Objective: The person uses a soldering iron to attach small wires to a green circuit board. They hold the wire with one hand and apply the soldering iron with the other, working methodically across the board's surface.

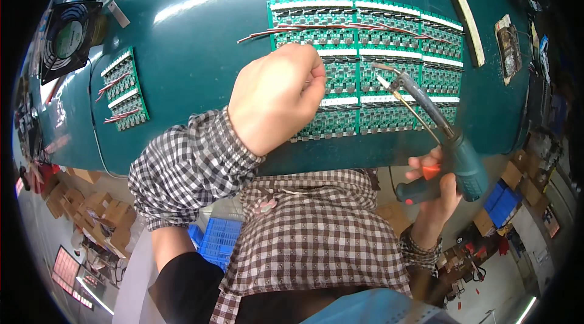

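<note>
Gun (465,169) over boards (389,120)

The right hand (448,193) wrapped the gun's handle (415,191), apparently to aim its tip (382,82) down at the boards, laid flat on the table (201,68) within reach. The left hand (274,96) was above them, fingers curled and pressed together; whether they pinched anything, I couldn't tell.

Fan label (75,37) — lettering illegible

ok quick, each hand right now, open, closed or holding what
Left hand: closed; can't tell if it holds anything.
Right hand: holding the soldering gun.
</note>
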`<control>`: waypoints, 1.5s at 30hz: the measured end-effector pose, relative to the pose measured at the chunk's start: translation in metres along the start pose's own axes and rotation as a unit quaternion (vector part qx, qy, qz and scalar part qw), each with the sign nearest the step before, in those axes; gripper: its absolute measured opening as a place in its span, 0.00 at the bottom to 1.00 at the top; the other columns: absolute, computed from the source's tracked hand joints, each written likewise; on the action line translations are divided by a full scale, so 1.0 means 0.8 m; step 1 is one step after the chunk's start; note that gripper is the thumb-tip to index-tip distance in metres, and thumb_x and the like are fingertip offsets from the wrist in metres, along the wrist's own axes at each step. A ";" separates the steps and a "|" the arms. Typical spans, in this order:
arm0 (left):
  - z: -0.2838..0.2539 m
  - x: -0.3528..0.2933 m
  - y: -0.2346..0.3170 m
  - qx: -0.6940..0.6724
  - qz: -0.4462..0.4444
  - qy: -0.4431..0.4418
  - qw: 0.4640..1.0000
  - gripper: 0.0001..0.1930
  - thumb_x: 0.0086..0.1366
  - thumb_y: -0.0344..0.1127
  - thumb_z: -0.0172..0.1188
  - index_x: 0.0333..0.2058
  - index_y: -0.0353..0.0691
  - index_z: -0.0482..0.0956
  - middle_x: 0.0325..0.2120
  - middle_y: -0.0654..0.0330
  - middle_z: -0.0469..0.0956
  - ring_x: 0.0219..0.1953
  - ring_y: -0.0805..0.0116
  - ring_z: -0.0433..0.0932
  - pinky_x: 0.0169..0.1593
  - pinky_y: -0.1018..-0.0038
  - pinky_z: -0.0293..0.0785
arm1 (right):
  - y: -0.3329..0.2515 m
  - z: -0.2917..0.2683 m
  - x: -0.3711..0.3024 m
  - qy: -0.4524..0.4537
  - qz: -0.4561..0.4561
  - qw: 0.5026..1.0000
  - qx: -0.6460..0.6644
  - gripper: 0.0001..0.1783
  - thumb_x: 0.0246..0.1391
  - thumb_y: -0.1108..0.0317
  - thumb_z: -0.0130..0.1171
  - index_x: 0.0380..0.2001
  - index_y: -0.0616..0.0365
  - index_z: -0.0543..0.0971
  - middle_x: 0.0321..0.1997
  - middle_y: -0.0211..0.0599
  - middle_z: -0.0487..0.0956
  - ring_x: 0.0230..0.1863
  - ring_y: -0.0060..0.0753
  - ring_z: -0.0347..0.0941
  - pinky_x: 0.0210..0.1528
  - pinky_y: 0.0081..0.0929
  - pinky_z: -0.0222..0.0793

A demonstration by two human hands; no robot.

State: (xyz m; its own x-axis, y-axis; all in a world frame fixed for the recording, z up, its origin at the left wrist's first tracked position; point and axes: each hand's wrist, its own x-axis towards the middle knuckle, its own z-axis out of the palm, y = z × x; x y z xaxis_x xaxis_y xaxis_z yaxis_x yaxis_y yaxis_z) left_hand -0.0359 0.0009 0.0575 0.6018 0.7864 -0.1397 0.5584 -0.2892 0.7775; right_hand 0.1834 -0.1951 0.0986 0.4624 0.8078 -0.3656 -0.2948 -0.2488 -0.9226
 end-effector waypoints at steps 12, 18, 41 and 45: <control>0.022 0.008 -0.008 0.004 0.053 0.057 0.997 0.04 0.50 0.25 0.59 0.24 0.39 0.73 0.20 0.61 0.72 0.21 0.68 0.74 0.27 0.73 0.71 | -0.004 0.006 -0.007 0.026 0.025 0.998 -0.042 0.29 0.51 0.60 0.63 0.48 0.75 0.71 0.36 0.48 0.78 0.36 0.47 0.80 0.33 0.37 0.83; 0.023 0.009 -0.010 -0.026 0.054 0.065 0.996 0.05 0.49 0.24 0.59 0.24 0.38 0.72 0.20 0.61 0.71 0.21 0.68 0.72 0.27 0.74 0.71 | -0.010 0.018 -0.007 0.019 0.037 0.993 -0.112 0.30 0.53 0.54 0.60 0.47 0.73 0.70 0.32 0.43 0.76 0.32 0.41 0.78 0.29 0.34 0.81; 0.023 0.013 -0.011 -0.022 0.058 0.065 0.996 0.05 0.47 0.23 0.59 0.23 0.37 0.72 0.19 0.58 0.70 0.20 0.63 0.71 0.26 0.71 0.69 | -0.019 0.037 0.002 0.035 0.057 0.988 -0.141 0.24 0.48 0.65 0.64 0.44 0.74 0.74 0.27 0.43 0.79 0.28 0.36 0.78 0.32 0.29 0.77; 0.024 0.013 -0.010 -0.021 0.057 0.067 0.996 0.05 0.47 0.23 0.59 0.23 0.38 0.72 0.19 0.59 0.69 0.20 0.63 0.71 0.26 0.71 0.69 | -0.017 0.032 0.003 0.005 0.053 0.989 -0.138 0.24 0.48 0.66 0.64 0.44 0.74 0.74 0.27 0.42 0.79 0.28 0.35 0.78 0.34 0.30 0.76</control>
State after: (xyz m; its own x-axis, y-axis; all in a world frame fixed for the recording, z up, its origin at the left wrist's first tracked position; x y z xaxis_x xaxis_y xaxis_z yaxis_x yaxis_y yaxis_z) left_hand -0.0232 0.0010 0.0380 0.5766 0.8164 0.0313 0.4647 -0.3592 0.8093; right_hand 0.1675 -0.1762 0.1136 0.4498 0.7645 -0.4618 -0.1023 -0.4695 -0.8770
